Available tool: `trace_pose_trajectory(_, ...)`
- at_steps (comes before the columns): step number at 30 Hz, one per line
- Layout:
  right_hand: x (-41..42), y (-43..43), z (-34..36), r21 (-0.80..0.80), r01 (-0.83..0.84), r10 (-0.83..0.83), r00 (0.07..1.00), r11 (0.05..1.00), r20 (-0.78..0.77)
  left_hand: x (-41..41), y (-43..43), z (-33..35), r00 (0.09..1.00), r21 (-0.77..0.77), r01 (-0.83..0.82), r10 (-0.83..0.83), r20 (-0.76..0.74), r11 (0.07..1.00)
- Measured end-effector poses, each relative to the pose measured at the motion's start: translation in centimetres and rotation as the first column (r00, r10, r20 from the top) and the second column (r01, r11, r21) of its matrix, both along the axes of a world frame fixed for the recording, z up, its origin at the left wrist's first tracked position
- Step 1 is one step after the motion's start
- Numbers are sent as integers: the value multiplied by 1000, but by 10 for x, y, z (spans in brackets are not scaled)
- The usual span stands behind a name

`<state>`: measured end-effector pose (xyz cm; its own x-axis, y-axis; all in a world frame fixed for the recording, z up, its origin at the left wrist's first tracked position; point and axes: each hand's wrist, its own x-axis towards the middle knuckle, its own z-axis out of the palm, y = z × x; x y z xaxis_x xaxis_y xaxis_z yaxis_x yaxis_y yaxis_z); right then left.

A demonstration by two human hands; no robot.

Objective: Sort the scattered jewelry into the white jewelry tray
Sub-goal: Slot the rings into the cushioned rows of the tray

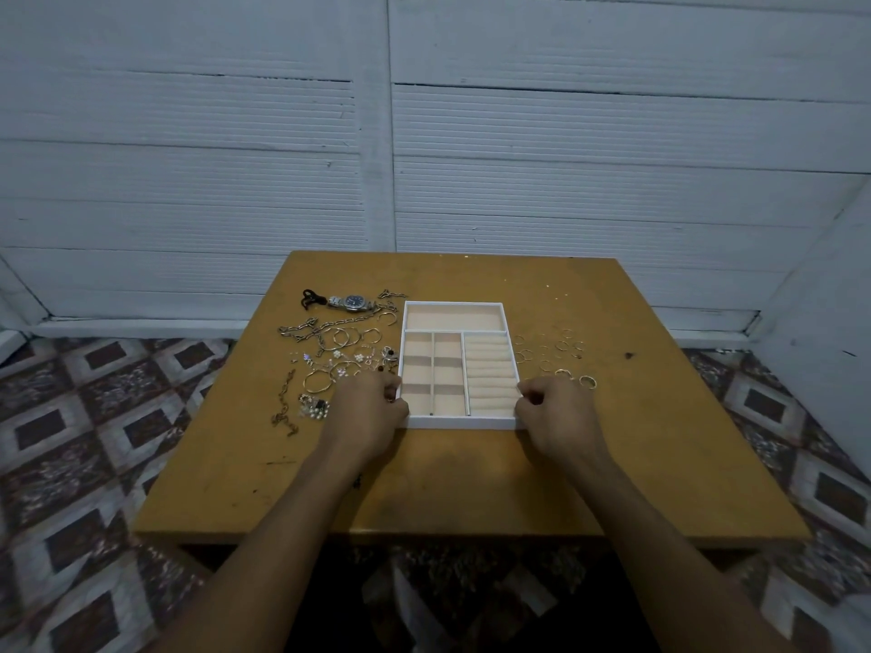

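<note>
A white jewelry tray with beige compartments sits mid-table; every compartment looks bare. My left hand is curled against the tray's near left corner. My right hand grips the near right corner. Left of the tray lie scattered chains, a silver watch, hoop earrings, small studs and a bracelet. To the right of the tray lie several thin gold rings.
The wooden table stands against a white panelled wall. A patterned tiled floor surrounds it. A dark chain lies near the left hand. Bare tabletop stretches between the tray and the near edge.
</note>
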<state>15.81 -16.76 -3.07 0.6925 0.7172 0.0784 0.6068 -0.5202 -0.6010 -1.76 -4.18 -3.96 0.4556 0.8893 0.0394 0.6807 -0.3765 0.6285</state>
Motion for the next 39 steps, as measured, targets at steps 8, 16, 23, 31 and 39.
trace_pose_trajectory(8,-3,-9,-3,14,-44,44,999,999,21,-4,-12,2,1000,21,3,-3,7,1000)
trace_pose_trajectory(16,-2,-9,-7,7,-35,35,999,999,11,-5,-17,4,1000,47,3,-5,25,999)
trace_pose_trajectory(23,20,-13,2,30,-15,17,998,999,-55,-6,-19,6,998,66,-40,37,55,997)
trace_pose_trajectory(31,82,-34,9,-56,35,-36,999,998,-28,41,-29,22,987,201,83,-108,116,976)
trace_pose_trajectory(39,90,-44,-1,-109,-1,-5,998,994,-56,112,-59,14,917,197,399,-385,-107,896)
